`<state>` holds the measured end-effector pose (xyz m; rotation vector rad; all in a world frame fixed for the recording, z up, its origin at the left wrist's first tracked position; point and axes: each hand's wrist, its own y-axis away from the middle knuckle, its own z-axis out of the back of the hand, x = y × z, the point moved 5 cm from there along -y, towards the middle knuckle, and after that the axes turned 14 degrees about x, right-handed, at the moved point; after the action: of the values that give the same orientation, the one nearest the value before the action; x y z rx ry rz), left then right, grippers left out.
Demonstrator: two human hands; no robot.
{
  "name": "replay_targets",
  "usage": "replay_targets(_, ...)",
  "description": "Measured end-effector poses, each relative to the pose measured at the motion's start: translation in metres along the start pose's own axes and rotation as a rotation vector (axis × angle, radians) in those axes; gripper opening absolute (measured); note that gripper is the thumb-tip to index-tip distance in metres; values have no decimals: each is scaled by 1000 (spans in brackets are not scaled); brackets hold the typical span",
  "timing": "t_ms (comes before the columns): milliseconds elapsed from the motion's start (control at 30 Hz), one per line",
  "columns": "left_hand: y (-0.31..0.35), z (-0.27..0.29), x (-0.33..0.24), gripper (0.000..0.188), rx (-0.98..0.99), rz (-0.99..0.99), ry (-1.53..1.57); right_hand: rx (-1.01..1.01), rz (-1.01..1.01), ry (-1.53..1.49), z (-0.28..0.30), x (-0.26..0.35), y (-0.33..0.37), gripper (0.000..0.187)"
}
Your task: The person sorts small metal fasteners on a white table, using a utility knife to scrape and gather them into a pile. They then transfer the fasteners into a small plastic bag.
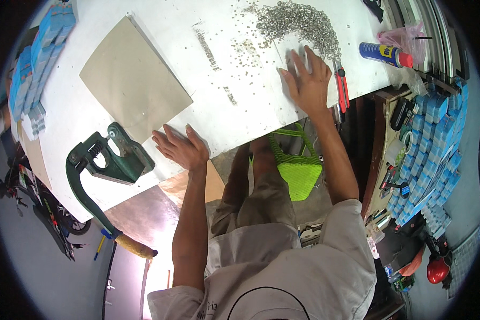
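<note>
My left hand (pixel 182 149) lies with its fingers spread at the table's front edge, by the near corner of a beige-grey sheet (pixel 136 80). To its left stands a green hand press (pixel 117 157) with a long curved lever. My right hand (pixel 309 88) has its fingers apart over the white tabletop, just short of a heaped arc of small metal rings (pixel 298 21). Looser tiny pieces (pixel 245 50) are scattered left of that heap. Close to my right hand's outer side lies a red utility knife (pixel 342 88). Neither hand holds anything.
A blue spray can (pixel 381 54) with a red cap lies at the right, beside a pink plastic bag (pixel 405 40). Blue packs are stacked at far left (pixel 40 58) and right (pixel 426 144). A green chair (pixel 298 170) stands below the table's edge.
</note>
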<state>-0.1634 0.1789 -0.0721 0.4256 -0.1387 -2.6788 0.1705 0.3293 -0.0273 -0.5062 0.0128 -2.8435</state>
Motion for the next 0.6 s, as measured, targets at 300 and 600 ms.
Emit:
replay_targets(300,2,1,0,69,-24,-13,-22,1,75,-125,-13,-19,-10,29)
replay_targets(600,1,3,0,70,5,10,-13,159,135,-69,-12,-22,-19,32)
